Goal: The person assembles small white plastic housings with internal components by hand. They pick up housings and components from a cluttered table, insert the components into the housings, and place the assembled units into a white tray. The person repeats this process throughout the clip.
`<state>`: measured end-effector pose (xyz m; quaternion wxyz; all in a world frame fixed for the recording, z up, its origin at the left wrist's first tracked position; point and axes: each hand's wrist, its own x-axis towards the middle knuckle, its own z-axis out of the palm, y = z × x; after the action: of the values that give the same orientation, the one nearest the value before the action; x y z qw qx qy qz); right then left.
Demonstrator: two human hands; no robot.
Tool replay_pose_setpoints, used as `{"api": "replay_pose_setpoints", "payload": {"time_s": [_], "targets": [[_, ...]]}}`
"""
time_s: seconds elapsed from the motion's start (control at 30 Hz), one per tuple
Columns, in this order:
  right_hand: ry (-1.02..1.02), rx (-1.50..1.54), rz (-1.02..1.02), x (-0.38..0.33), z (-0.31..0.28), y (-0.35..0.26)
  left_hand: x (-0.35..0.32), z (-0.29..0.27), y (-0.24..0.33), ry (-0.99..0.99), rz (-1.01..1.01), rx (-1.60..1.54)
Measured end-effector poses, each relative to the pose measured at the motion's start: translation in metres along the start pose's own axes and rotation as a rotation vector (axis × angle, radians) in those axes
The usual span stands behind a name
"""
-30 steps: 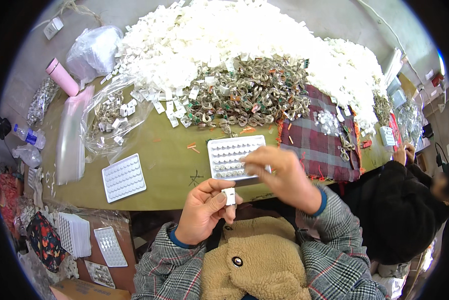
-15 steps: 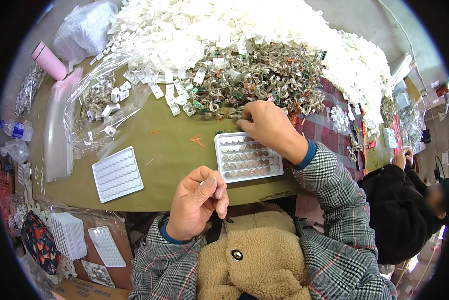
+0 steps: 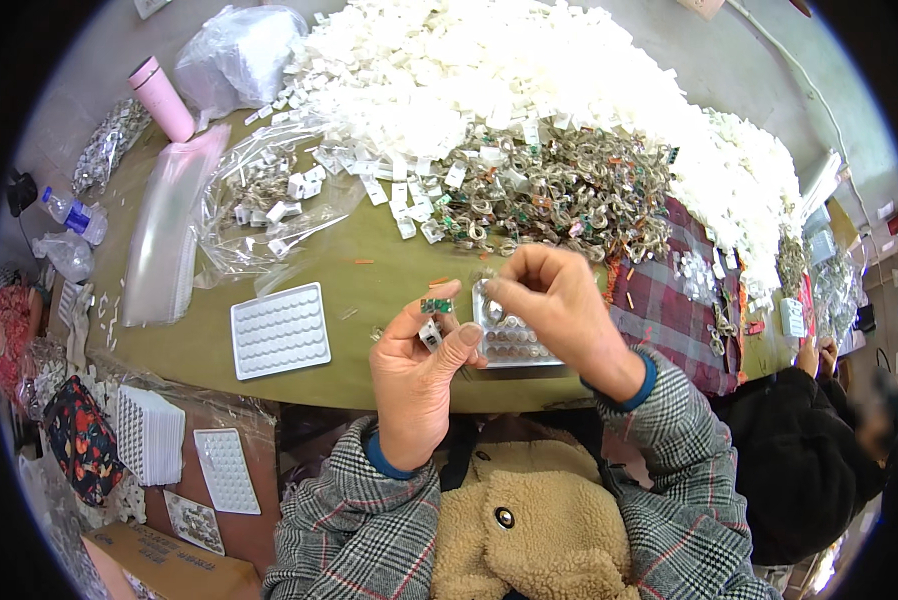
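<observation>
Raised over the table's front edge, my left hand (image 3: 415, 385) is closed on a small green circuit board (image 3: 436, 306) and a small white plastic case (image 3: 430, 334). My right hand (image 3: 569, 312) is just to its right, thumb and fingers pinched together. A pale, see-through loop shows at those fingertips, too blurred to name. Under my right hand lies a white tray (image 3: 479, 312) with rows of round silvery discs (image 3: 514, 350), partly hidden by the hand. Further left lies another white tray (image 3: 281, 332) with rows of round hollows.
Behind my hands lies a heap of coiled wires with boards (image 3: 559, 190), backed by a large pile of white plastic pieces (image 3: 489, 70). Plastic bags (image 3: 269, 215) and a pink flask (image 3: 162, 100) are at left. A person in black (image 3: 799, 460) sits at right.
My left hand has risen and now shows the green board and white case. My right hand has moved from the heap's edge toward me and near the left. The whole view has shifted.
</observation>
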<state>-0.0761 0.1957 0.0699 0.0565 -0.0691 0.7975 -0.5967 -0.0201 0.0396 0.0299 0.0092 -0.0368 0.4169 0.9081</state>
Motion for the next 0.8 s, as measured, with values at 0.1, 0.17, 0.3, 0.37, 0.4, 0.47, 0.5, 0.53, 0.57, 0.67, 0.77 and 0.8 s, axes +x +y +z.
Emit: {"api": "replay_pose_setpoints", "payload": {"time_s": [0.1,0.17,0.3,0.37,0.4,0.47,0.5,0.53,0.57,0.67,0.77,0.8], "targets": [[-0.024,-0.059,-0.057,-0.01,0.02,-0.004,0.001,-0.002,0.005,0.007,0.101,-0.048],[-0.052,-0.016,-0.024,-0.013,0.029,-0.008,0.001,-0.004,0.011,0.006,0.164,-0.083],[0.017,-0.151,-0.178,-0.015,0.033,-0.019,-0.005,-0.011,0.024,0.062,0.117,0.119],[0.161,-0.291,-0.437,-0.02,0.031,-0.024,-0.007,-0.017,0.031,0.01,0.086,0.235],[0.057,-0.268,-0.459,-0.022,0.026,-0.026,-0.007,-0.019,0.033,-0.014,0.082,0.275],[-0.041,-0.207,-0.396,-0.026,0.028,-0.026,-0.007,-0.023,0.036,-0.07,0.008,0.322],[-0.092,-0.178,-0.374,-0.029,0.029,-0.025,-0.008,-0.024,0.037,-0.101,-0.021,0.348],[-0.141,-0.109,-0.321,-0.031,0.03,-0.023,-0.009,-0.024,0.037,-0.127,-0.053,0.358],[-0.169,-0.113,-0.308,-0.032,0.029,-0.022,-0.011,-0.023,0.037,-0.137,-0.1,0.369],[-0.249,-0.115,-0.273,-0.037,0.022,-0.017,-0.013,-0.021,0.042,-0.21,-0.192,0.445],[-0.274,-0.151,-0.386,-0.043,0.016,-0.013,-0.017,-0.013,0.041,-0.235,-0.302,0.454],[-0.276,-0.193,-0.423,-0.047,0.013,-0.011,-0.017,-0.011,0.041,-0.264,-0.321,0.43]]}}
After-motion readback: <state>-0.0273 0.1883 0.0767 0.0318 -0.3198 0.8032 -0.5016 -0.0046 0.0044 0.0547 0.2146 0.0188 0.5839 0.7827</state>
